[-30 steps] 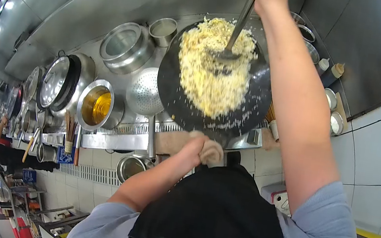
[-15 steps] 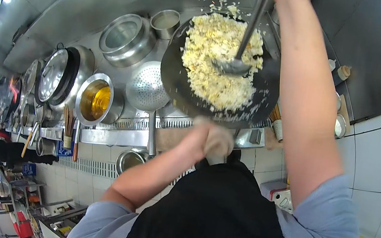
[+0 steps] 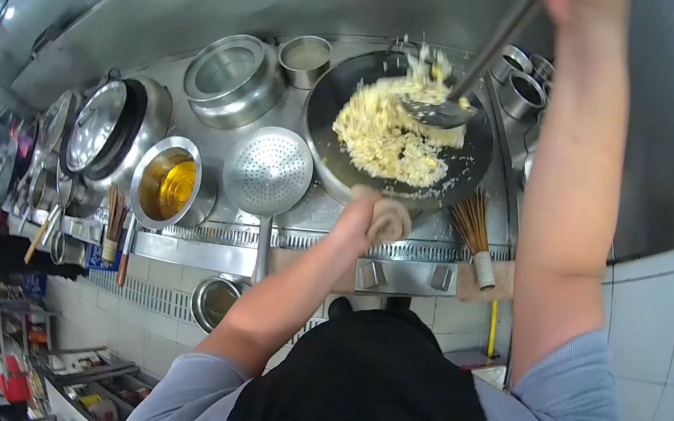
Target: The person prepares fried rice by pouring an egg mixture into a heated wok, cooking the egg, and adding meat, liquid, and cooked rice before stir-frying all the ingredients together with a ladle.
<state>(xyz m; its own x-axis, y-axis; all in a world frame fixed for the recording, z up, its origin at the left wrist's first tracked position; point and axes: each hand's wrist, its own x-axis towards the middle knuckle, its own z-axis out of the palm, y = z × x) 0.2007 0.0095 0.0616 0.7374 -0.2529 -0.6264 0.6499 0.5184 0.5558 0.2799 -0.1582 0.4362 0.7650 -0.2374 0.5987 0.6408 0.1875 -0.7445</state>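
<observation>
A dark wok (image 3: 323, 133) holds fried rice (image 3: 391, 144) with yellow egg bits, some of it in the air above the far rim. My left hand (image 3: 357, 221) is closed round a folded cloth (image 3: 390, 222) at the wok's near rim; the part of the wok it grips is hidden. At the top right my right hand (image 3: 576, 6) is wrapped round the handle of a ladle (image 3: 439, 114). The ladle's bowl sits among the rice in the wok's right half, its long handle slanting up to the right.
A perforated strainer (image 3: 269, 169) lies left of the wok, beside a pot of yellow oil (image 3: 173, 185). Lidded pots (image 3: 230, 79) stand behind. A bamboo brush (image 3: 474, 232) lies at the front right, small metal containers (image 3: 521, 94) behind it. Another person (image 3: 4, 255) stands far left.
The wok has levelled and sits lower on the stove; rice has been thrown up toward its far side. My right hand and the ladle have shifted right. The bamboo brush now shows more fully.
</observation>
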